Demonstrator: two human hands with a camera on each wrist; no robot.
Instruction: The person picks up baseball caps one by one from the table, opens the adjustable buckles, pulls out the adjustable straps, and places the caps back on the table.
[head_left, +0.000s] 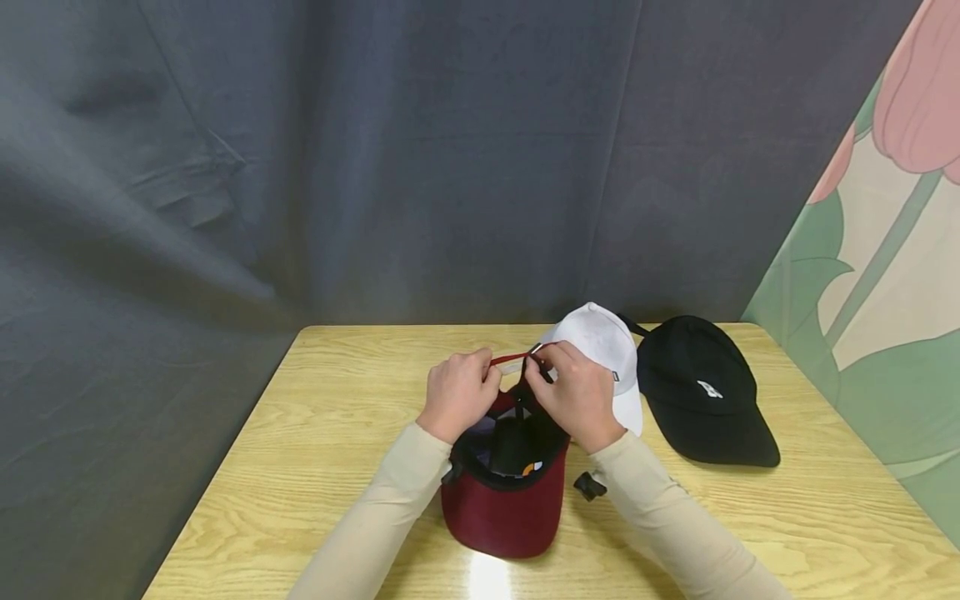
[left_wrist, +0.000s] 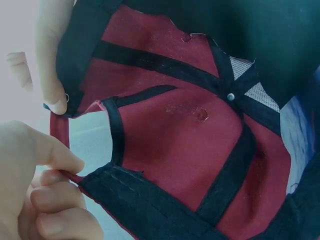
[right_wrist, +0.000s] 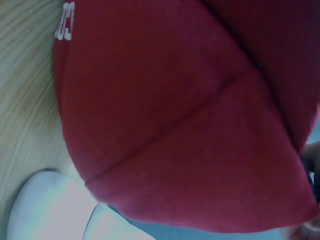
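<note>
A dark red cap (head_left: pixel 506 525) stands opening up, its brim toward me, its dark-lined inside showing. My left hand (head_left: pixel 459 392) pinches the left end of the thin red cap strap (head_left: pixel 510 359) at the back. On the strap's other side, my right hand (head_left: pixel 577 396) pinches it beside a small metal buckle (head_left: pixel 536 349). The left wrist view shows the strap (left_wrist: pixel 59 131) stretched between both hands' fingers, over the cap's rear gap. Only the cap's outer red panels (right_wrist: pixel 175 115) fill the right wrist view, with the right fingertips partly hidden at its edge.
Behind the right hand lies a white cap (head_left: pixel 596 337), touching a black cap (head_left: pixel 697 375) farther right. All rest on a wooden table (head_left: pixel 330 433). A dark grey curtain (head_left: pixel 465 167) hangs at the back, and a flower-patterned panel (head_left: pixel 885 333) stands on the right.
</note>
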